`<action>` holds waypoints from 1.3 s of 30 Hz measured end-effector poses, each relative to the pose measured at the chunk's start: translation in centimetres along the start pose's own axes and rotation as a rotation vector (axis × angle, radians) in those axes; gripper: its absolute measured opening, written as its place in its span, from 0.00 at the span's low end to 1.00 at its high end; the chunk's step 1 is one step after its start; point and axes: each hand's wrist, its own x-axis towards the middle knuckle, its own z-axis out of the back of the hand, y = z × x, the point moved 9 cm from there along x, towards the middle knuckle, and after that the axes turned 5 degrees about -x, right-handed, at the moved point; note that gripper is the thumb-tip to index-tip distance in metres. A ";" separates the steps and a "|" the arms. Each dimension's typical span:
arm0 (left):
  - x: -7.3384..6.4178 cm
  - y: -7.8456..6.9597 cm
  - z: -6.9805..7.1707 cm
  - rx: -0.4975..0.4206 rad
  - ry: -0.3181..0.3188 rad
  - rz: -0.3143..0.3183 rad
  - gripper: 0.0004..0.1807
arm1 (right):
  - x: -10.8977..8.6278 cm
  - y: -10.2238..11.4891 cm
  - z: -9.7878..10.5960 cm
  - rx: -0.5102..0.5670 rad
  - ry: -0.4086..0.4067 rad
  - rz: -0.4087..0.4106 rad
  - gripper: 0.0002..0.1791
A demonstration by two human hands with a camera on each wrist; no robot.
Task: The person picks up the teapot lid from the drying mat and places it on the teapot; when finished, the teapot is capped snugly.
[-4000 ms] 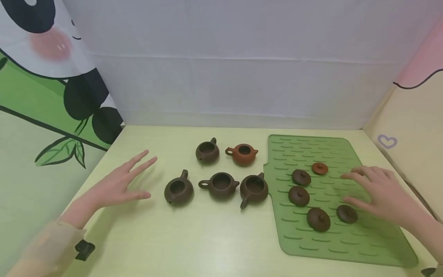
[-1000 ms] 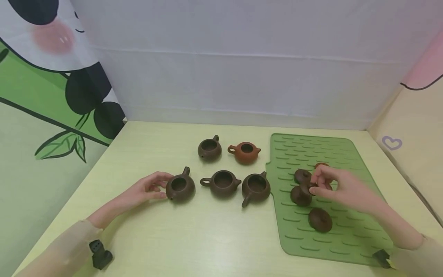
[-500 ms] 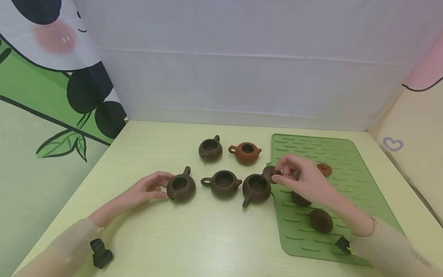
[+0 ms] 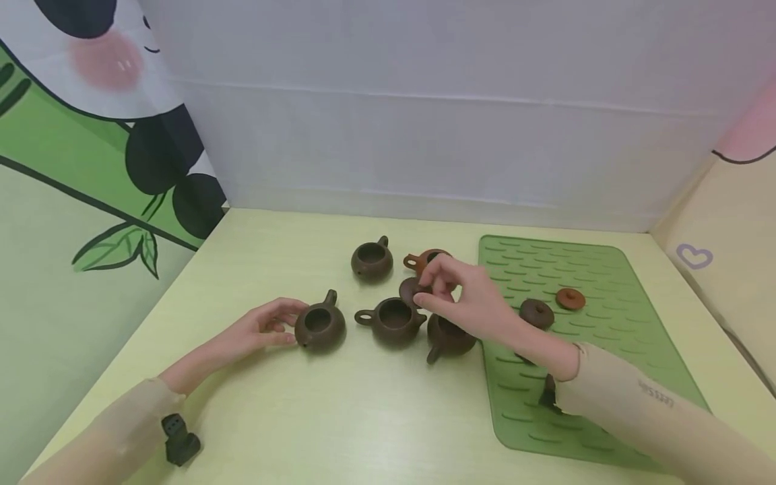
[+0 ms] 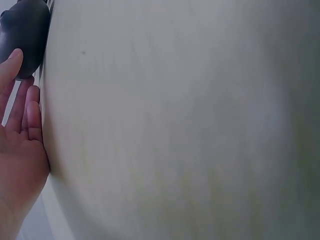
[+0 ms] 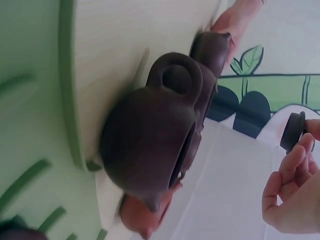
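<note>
My left hand (image 4: 261, 327) holds the left side of a dark brown teapot (image 4: 320, 328) standing lidless on the table. In the left wrist view, thumb and fingertips lie at the pot's dark body (image 5: 25, 37). Between its thumb and fingers, my right hand (image 4: 469, 296) pinches a small dark lid (image 4: 409, 291), raised above the middle teapot (image 4: 394, 325). The right wrist view shows this lid (image 6: 293, 131) tilted on edge, away from the pots. Under the right hand, another dark teapot (image 4: 448, 337) is partly covered. The red-brown teapot (image 4: 418, 261) behind is also partly hidden.
One more dark teapot (image 4: 372, 261) stands at the back. On the green ridged mat (image 4: 606, 431) at right lie a red-brown lid (image 4: 570, 298) and a dark lid (image 4: 537, 314); the right forearm covers other lids. A grey-white cloth wall (image 4: 388, 148) closes off the back.
My left hand has come to the leftmost teapot and stayed there. My right hand has picked a dark lid off the mat and carried it left, past the rightmost pot.
</note>
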 end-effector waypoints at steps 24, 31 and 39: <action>-0.1 -0.1 0.1 -0.019 0.005 -0.002 0.27 | 4.8 0.7 -12.0 0.192 0.090 -0.028 0.06; 0.0 0.1 0.0 -0.002 -0.003 0.016 0.27 | 5.7 1.0 -14.3 0.188 0.136 0.006 0.06; 0.1 0.1 -0.1 0.001 0.004 -0.006 0.26 | 6.5 0.9 -15.4 0.159 0.151 -0.018 0.06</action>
